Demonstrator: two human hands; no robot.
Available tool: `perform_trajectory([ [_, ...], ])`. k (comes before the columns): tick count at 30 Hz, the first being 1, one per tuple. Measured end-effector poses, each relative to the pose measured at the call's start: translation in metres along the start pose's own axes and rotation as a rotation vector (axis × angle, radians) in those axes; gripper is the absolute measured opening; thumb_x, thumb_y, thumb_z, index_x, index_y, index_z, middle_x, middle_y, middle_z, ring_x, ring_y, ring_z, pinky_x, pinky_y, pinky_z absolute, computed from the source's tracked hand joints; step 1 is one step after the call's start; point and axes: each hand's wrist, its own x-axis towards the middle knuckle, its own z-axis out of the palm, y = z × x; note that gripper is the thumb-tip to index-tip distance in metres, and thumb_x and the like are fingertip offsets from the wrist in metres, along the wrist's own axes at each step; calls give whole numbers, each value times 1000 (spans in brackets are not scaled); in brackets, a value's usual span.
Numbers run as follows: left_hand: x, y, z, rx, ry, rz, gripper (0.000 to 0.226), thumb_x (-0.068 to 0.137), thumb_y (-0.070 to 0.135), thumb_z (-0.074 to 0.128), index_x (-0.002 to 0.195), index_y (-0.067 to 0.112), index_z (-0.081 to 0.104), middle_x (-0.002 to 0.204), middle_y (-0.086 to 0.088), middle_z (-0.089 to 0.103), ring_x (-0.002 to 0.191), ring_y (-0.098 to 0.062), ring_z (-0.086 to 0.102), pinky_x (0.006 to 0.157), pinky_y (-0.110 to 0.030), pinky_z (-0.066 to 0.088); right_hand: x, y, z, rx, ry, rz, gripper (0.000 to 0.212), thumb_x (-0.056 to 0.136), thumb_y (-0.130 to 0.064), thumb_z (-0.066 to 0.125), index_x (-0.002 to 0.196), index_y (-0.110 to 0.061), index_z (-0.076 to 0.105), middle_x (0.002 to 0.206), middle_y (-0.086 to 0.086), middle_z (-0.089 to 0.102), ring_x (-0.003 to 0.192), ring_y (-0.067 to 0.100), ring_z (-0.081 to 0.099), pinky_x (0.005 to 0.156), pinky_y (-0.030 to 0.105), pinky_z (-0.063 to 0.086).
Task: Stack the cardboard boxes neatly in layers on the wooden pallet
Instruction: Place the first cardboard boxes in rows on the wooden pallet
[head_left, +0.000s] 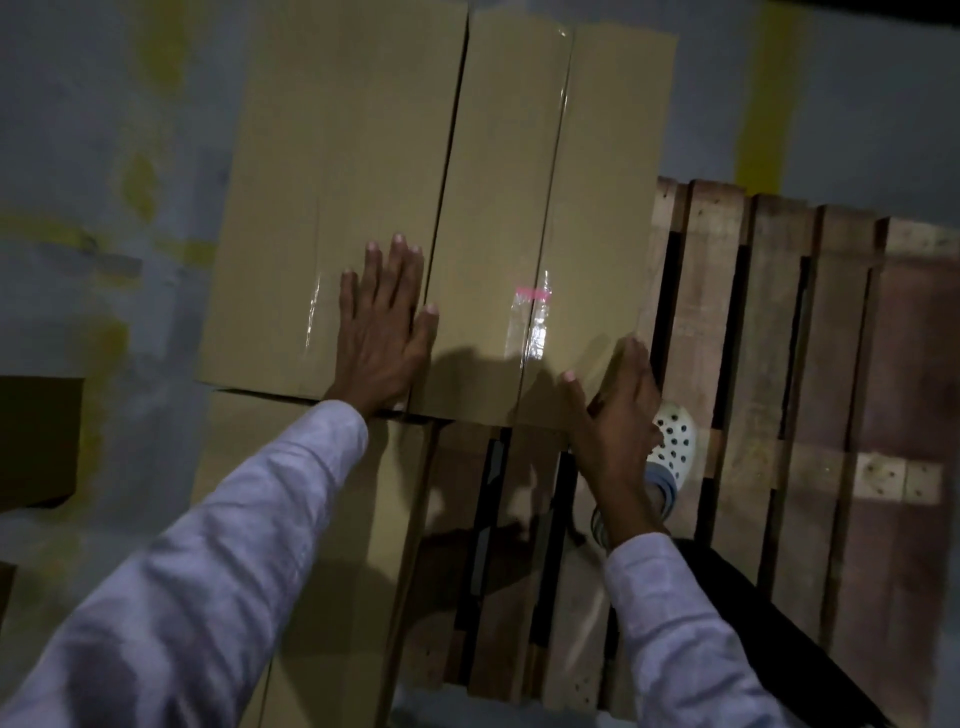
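Left hand (384, 332) flat, fingers straight, on top of the left cardboard box (322, 208), just beside the gap to the right cardboard box (545, 182); right hand (613, 415) cupped round that box's lower right corner, thumb on top and fingers over the side edge. Both boxes side by side at upper centre of the frame, wooden pallet (779, 364) bare at right and lower centre. At lower left, a third box (332, 519) with its upper edge hidden under the first. On a slat beside the right hand, a white perforated shoe (675, 441)
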Motion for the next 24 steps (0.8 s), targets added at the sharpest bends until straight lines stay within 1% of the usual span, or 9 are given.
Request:
perform_trajectory([
  [3,2,-1,22,146,-13,25,72,112,56,26,172,27,-3,179,0,-13,165,-27,-12,130,-62,5,2,-8,10,-116,3,-126,80,105,-62,57,169,-36,18,178,-6,13,163,20,15,117,77,17],
  [5,3,-1,25,144,-17,6,73,112,56,28,172,27,-3,179,0,-13,165,-27,-12,130,-62,5,6,-9,14,-197,20,-199,77,106,-61,56,170,-32,23,179,-3,15,164,21,14,117,77,15],
  [8,2,-2,20,131,-25,34,73,112,54,32,172,28,-2,179,0,-13,165,-27,-12,130,-62,5,12,-12,17,-231,18,-235,74,106,-60,55,168,-29,29,178,-1,19,164,23,15,118,74,20],
  [12,21,-4,15,122,-42,73,78,109,54,29,172,20,-1,179,-3,-10,165,-26,-11,131,-59,6,45,-24,15,-234,0,-236,75,105,-63,54,168,-31,27,179,3,10,164,28,9,119,68,23],
  [14,42,-3,13,95,-24,87,79,109,52,30,172,15,0,180,-4,-8,165,-24,-11,132,-56,6,72,-29,12,-178,19,-199,77,104,-62,55,168,-33,24,179,4,4,164,33,8,118,67,27],
  [16,68,-3,11,80,3,98,78,111,51,31,171,13,0,180,-5,-8,165,-23,-10,133,-53,4,101,-35,10,-102,58,-136,81,103,-65,55,169,-35,19,180,4,2,162,35,14,119,62,32],
  [18,90,-4,8,86,24,99,78,113,52,32,171,12,0,179,-6,-7,165,-22,-10,133,-52,3,128,-38,10,-12,58,-69,86,102,-71,52,170,-37,13,179,4,10,159,36,26,120,57,36],
  [20,102,-6,8,107,37,98,79,112,53,30,171,10,-1,179,-7,-7,165,-23,-9,133,-52,5,149,-38,9,92,14,-6,91,98,-77,51,169,-43,7,176,1,25,155,33,37,122,56,38],
  [24,104,-4,14,102,45,103,81,111,55,29,171,10,-1,179,-8,-7,166,-22,-8,133,-53,7,163,-35,9,234,-13,70,95,91,-84,58,165,-56,6,174,-12,28,156,25,37,124,56,37],
])
